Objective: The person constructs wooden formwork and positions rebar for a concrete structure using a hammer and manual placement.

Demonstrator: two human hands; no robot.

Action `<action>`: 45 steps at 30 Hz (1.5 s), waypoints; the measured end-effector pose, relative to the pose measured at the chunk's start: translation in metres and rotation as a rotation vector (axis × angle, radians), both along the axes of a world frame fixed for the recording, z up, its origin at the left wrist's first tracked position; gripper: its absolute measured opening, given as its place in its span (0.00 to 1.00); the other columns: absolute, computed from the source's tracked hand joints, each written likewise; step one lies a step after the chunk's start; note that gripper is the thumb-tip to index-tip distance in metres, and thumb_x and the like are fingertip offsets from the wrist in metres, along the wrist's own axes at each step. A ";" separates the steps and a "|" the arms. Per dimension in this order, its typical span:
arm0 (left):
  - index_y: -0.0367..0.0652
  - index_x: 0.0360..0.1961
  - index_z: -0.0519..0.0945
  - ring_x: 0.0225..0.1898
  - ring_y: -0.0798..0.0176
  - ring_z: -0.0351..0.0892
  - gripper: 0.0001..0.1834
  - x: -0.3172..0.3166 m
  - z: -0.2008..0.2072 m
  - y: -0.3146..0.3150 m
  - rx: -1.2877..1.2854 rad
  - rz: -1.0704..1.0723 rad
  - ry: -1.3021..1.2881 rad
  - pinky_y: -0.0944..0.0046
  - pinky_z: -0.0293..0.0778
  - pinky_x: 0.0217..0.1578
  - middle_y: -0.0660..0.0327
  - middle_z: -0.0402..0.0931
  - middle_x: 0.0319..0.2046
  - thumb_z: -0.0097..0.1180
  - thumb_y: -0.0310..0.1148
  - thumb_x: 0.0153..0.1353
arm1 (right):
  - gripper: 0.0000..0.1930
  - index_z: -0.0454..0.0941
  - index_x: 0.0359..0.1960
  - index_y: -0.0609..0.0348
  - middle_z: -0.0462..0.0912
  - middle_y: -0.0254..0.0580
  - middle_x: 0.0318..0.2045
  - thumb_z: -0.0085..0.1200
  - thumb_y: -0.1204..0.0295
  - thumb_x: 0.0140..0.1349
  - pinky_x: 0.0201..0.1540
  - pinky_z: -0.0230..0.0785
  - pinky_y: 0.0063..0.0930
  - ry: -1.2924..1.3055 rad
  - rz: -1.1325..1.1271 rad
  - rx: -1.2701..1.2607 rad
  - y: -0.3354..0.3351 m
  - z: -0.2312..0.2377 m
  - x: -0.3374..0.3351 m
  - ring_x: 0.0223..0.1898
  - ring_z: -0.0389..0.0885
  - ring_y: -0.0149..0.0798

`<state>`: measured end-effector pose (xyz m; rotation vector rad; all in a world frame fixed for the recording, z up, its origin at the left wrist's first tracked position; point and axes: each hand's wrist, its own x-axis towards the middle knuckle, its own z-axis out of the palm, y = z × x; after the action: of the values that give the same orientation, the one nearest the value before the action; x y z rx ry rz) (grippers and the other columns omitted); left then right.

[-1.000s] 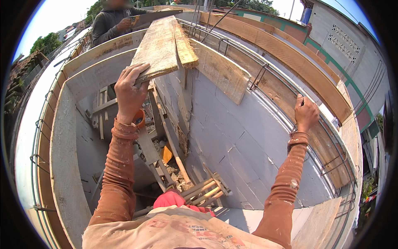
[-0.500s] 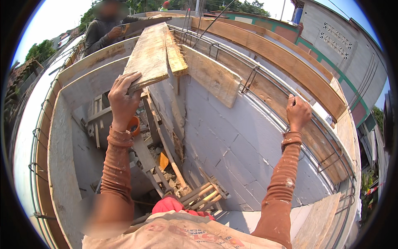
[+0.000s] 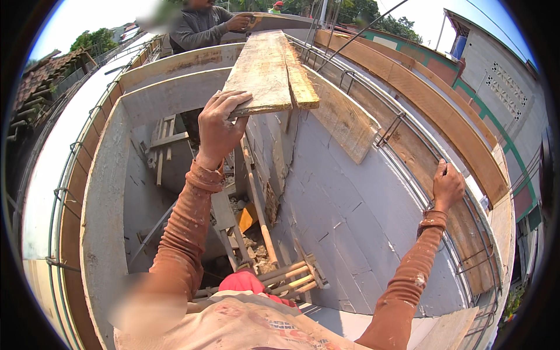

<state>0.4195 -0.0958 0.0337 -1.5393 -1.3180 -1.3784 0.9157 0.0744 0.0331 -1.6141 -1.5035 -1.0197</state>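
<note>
Pinching the near left corner of a flat, rough-grained, weathered wooden board (image 3: 256, 73), the left hand (image 3: 223, 125) lays its fingers on top, while a long split (image 3: 289, 73) fringed with splinters runs along the board's right side. The right hand (image 3: 448, 185) curls closed around slim dark steel bars (image 3: 422, 138). Open room lies below the board's near edge, left of a smooth grey block wall (image 3: 350, 216).

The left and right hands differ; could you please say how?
The left hand holds the split plank, fingers extended; the right hand is curled like a fist at the steel bars. The left hand sits higher in view than the right hand. Both emerge from brown sleeves.
</note>
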 end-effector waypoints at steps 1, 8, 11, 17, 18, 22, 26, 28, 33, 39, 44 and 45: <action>0.45 0.41 0.85 0.48 0.53 0.82 0.18 0.000 -0.001 0.001 0.013 0.013 -0.003 0.52 0.73 0.56 0.58 0.84 0.42 0.66 0.22 0.46 | 0.19 0.81 0.26 0.53 0.83 0.42 0.25 0.50 0.53 0.66 0.41 0.71 0.44 -0.008 0.015 0.001 0.000 0.000 0.001 0.34 0.81 0.49; 0.44 0.40 0.85 0.46 0.55 0.83 0.17 0.001 -0.009 -0.004 0.013 -0.028 -0.014 0.56 0.75 0.54 0.57 0.85 0.40 0.66 0.23 0.46 | 0.21 0.80 0.29 0.52 0.83 0.45 0.28 0.45 0.49 0.68 0.35 0.71 0.51 -0.017 -0.035 -0.103 0.000 0.001 0.011 0.34 0.81 0.53; 0.45 0.40 0.85 0.45 0.56 0.83 0.16 0.001 -0.008 -0.004 0.021 -0.022 -0.022 0.56 0.76 0.53 0.58 0.85 0.40 0.66 0.24 0.46 | 0.22 0.80 0.31 0.50 0.82 0.46 0.28 0.43 0.47 0.69 0.34 0.71 0.52 0.013 -0.056 -0.138 0.004 -0.001 0.014 0.34 0.80 0.53; 0.47 0.39 0.85 0.46 0.57 0.82 0.17 -0.003 -0.006 0.001 0.058 -0.011 -0.005 0.58 0.77 0.52 0.60 0.84 0.40 0.67 0.24 0.44 | 0.23 0.81 0.32 0.48 0.82 0.46 0.28 0.43 0.45 0.68 0.34 0.71 0.52 -0.008 -0.060 -0.098 0.013 -0.004 0.015 0.34 0.81 0.53; 0.46 0.39 0.86 0.45 0.57 0.83 0.16 -0.004 -0.006 0.002 0.048 -0.009 -0.010 0.58 0.77 0.51 0.59 0.85 0.40 0.67 0.24 0.45 | 0.22 0.81 0.33 0.47 0.82 0.46 0.28 0.43 0.45 0.68 0.34 0.71 0.52 -0.008 -0.059 -0.099 0.013 -0.004 0.016 0.34 0.81 0.53; 0.46 0.39 0.86 0.45 0.57 0.83 0.16 -0.005 -0.006 0.002 0.047 -0.008 -0.001 0.58 0.77 0.51 0.59 0.85 0.39 0.67 0.24 0.45 | 0.22 0.81 0.33 0.46 0.82 0.45 0.28 0.43 0.45 0.68 0.33 0.71 0.53 0.003 -0.062 -0.102 0.012 -0.004 0.015 0.34 0.81 0.53; 0.45 0.39 0.86 0.45 0.57 0.83 0.16 -0.004 -0.005 0.001 0.028 -0.010 -0.027 0.59 0.78 0.50 0.59 0.85 0.39 0.67 0.23 0.45 | 0.23 0.81 0.33 0.46 0.82 0.46 0.28 0.42 0.44 0.68 0.33 0.71 0.53 0.002 -0.086 -0.118 0.011 -0.003 0.014 0.34 0.81 0.54; 0.45 0.39 0.86 0.45 0.57 0.83 0.16 -0.003 -0.005 0.001 0.037 -0.023 -0.030 0.59 0.78 0.50 0.59 0.85 0.39 0.66 0.23 0.45 | 0.25 0.81 0.34 0.47 0.82 0.49 0.29 0.40 0.43 0.69 0.34 0.71 0.53 -0.001 -0.082 -0.113 0.011 -0.003 0.014 0.34 0.81 0.54; 0.46 0.39 0.86 0.45 0.56 0.83 0.16 -0.003 -0.004 0.001 0.052 -0.017 0.001 0.58 0.78 0.50 0.59 0.85 0.39 0.66 0.22 0.45 | 0.25 0.80 0.34 0.48 0.82 0.49 0.30 0.39 0.44 0.69 0.35 0.71 0.52 -0.013 -0.064 -0.128 0.011 -0.003 0.015 0.35 0.81 0.54; 0.45 0.38 0.86 0.44 0.56 0.83 0.16 -0.004 -0.006 0.001 0.046 -0.017 0.017 0.57 0.77 0.50 0.59 0.85 0.39 0.67 0.23 0.44 | 0.23 0.81 0.34 0.48 0.81 0.46 0.28 0.42 0.45 0.69 0.33 0.70 0.54 0.001 -0.056 -0.124 0.009 -0.002 0.013 0.35 0.80 0.53; 0.46 0.38 0.85 0.46 0.57 0.82 0.16 -0.003 -0.006 0.001 0.041 -0.023 -0.007 0.57 0.76 0.52 0.60 0.84 0.39 0.66 0.23 0.44 | 0.23 0.81 0.34 0.48 0.81 0.47 0.28 0.42 0.45 0.69 0.33 0.70 0.54 -0.009 -0.068 -0.126 0.009 -0.002 0.012 0.35 0.80 0.54; 0.46 0.38 0.86 0.45 0.57 0.83 0.16 -0.002 -0.006 0.000 0.042 -0.020 -0.016 0.57 0.77 0.51 0.60 0.84 0.39 0.66 0.23 0.45 | 0.23 0.81 0.34 0.48 0.81 0.47 0.28 0.42 0.45 0.69 0.33 0.70 0.54 -0.009 -0.067 -0.126 0.009 -0.002 0.012 0.35 0.80 0.54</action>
<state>0.4174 -0.0953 0.0275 -1.5201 -1.2789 -1.4249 0.9279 0.0832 0.0314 -1.7599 -1.5563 -0.9860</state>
